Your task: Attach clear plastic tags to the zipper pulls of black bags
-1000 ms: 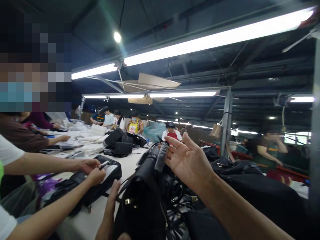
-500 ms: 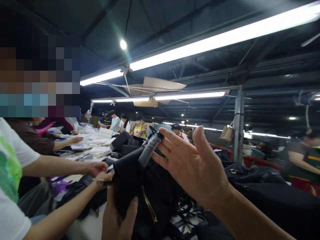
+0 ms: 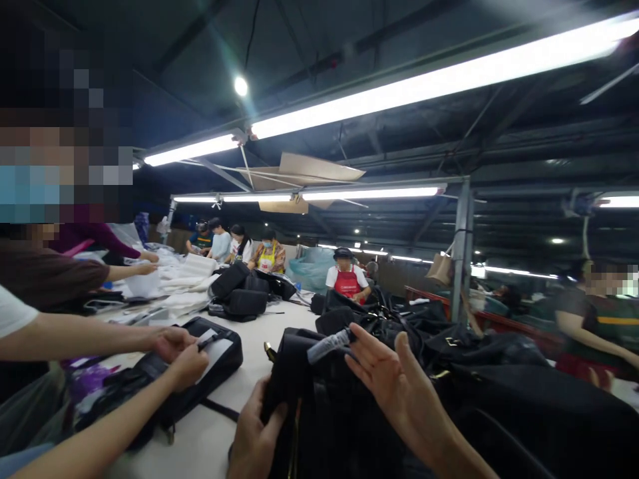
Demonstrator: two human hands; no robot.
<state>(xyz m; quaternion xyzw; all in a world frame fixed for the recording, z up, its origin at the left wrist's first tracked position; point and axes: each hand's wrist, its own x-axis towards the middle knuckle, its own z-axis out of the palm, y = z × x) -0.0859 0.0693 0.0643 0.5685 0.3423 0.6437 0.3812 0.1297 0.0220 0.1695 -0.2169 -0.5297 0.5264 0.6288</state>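
A black leather-like bag (image 3: pixel 324 419) with a gold-coloured zip fills the lower middle of the view, and my left hand (image 3: pixel 257 429) is closed around its left edge. A thin grey plastic-wrapped tube (image 3: pixel 329 346) sticks out from the top of the bag. Its far end lies against the fingers of my right hand (image 3: pixel 394 379), which is raised with its fingers spread. More black bags (image 3: pixel 479 352) lie heaped to the right of my right hand.
At the left, a co-worker's two hands (image 3: pixel 180 352) work at a flat black case (image 3: pixel 219 356) on a long white table (image 3: pixel 210 432). White sheets and black bags lie farther along it. Several people stand beyond, and a steel post (image 3: pixel 462 253) rises at right.
The black bag and both my hands have dropped lower in view. The wrapped tube has tipped from nearly upright to nearly level.
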